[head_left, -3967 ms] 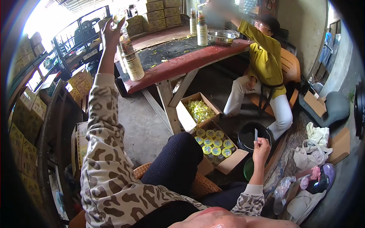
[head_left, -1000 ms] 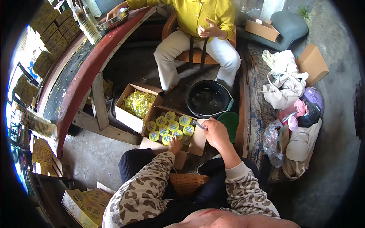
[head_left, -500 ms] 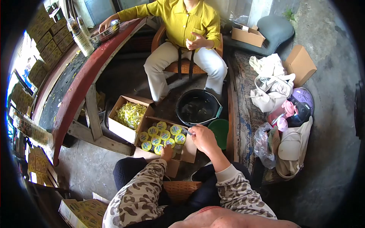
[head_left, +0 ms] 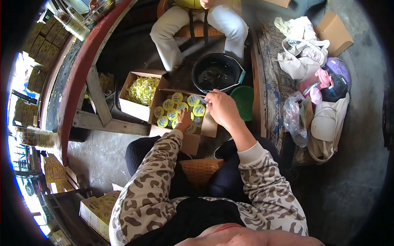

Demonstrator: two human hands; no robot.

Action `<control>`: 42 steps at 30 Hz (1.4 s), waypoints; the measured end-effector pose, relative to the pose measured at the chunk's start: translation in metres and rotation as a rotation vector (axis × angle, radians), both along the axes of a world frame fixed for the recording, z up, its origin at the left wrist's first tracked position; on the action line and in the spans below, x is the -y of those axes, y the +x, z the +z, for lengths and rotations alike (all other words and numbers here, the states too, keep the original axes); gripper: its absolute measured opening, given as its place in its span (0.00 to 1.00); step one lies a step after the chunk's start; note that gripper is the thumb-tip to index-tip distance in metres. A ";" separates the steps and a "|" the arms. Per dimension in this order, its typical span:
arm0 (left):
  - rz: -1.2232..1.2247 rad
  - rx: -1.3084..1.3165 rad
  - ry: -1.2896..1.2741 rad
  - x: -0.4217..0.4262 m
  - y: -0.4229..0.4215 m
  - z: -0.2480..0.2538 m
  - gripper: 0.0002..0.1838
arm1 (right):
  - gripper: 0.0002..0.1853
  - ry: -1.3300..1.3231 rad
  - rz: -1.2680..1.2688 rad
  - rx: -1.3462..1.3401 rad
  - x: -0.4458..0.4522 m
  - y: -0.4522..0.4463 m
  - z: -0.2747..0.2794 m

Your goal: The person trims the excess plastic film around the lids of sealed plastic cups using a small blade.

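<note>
Between my knees stands an open cardboard box [head_left: 210, 125] with several round cups with yellow printed lids [head_left: 177, 97] packed inside. My left hand [head_left: 185, 119] reaches into the box, fingers stretched down onto the lids near its front. Whether it grips one of the cups cannot be made out. Over the right edge of the box, my right hand [head_left: 223, 108] is closed around a thin grey strip-like object, mostly hidden by the fingers. Clear, unlidded-looking cups [head_left: 197, 120] show in the right part of the box.
Another box [head_left: 135, 107] holds yellow wrappers or strips. A black bucket [head_left: 197, 84] and green basin [head_left: 246, 102] stand beyond my right hand. A person in white trousers [head_left: 174, 30] sits opposite. Stacked cups [head_left: 78, 30] stand on the red-edged table [head_left: 78, 78]; bags [head_left: 303, 67] lie right.
The view has tipped downward, so the boxes and bucket appear higher. My left hand has shifted slightly over the lids; my right hand still holds the thin grey object.
</note>
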State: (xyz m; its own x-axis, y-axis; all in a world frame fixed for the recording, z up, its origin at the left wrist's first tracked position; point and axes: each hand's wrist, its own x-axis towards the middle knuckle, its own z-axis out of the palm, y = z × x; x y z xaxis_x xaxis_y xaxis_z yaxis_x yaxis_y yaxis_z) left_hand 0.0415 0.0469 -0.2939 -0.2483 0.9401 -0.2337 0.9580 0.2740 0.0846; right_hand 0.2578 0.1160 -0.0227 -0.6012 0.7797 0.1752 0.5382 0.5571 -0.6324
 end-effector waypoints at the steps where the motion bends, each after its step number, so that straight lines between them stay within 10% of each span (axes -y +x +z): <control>1: 0.009 0.016 -0.006 0.002 -0.002 -0.004 0.15 | 0.05 0.012 0.007 -0.002 0.000 0.001 0.000; 22: -0.395 0.081 0.194 0.010 0.020 -0.025 0.27 | 0.05 -0.015 0.034 0.038 -0.005 -0.003 -0.008; 30: -0.185 0.107 0.034 -0.019 0.021 -0.037 0.47 | 0.06 -0.109 0.020 0.092 -0.008 -0.003 -0.004; 42: -0.041 0.038 0.142 -0.035 0.033 -0.048 0.41 | 0.06 -0.061 0.038 0.068 -0.006 -0.009 -0.016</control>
